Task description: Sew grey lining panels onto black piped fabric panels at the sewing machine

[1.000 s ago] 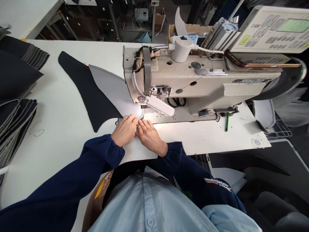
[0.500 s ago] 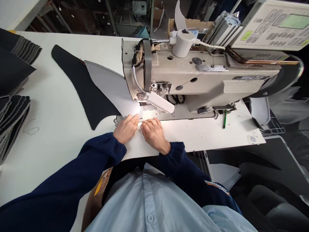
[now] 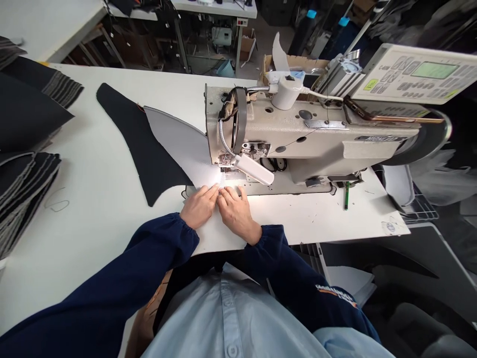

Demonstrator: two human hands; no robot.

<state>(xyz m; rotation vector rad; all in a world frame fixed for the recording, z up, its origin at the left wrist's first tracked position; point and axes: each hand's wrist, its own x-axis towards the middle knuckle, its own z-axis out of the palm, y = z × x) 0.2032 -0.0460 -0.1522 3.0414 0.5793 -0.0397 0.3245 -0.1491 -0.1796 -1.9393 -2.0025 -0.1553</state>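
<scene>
A grey fabric piece [image 3: 179,141], joined along one edge to a black piece [image 3: 143,149], runs under the head of a sewing machine [image 3: 290,127]. My left hand [image 3: 200,205] pinches the near end of the grey fabric, just in front of the lit needle area. Right beside it, my right hand [image 3: 236,211] has its fingers bent and pressed together at the fabric's corner; the fingertips of both hands nearly touch. A white lamp [image 3: 254,169] shines on the needle area, which the glare partly hides.
Stacked dark fabric pieces [image 3: 26,194] lie at the table's left. A green marker [image 3: 347,195] is right of the machine. A control panel [image 3: 417,74] and a phone [image 3: 372,113] sit above the machine. Loose thread [image 3: 57,200] lies on the left tabletop.
The view has tilted up, so everything appears lower. My right hand has moved closer to my left at the fabric's end, and the grey fabric's tip is now more covered by the fingers.
</scene>
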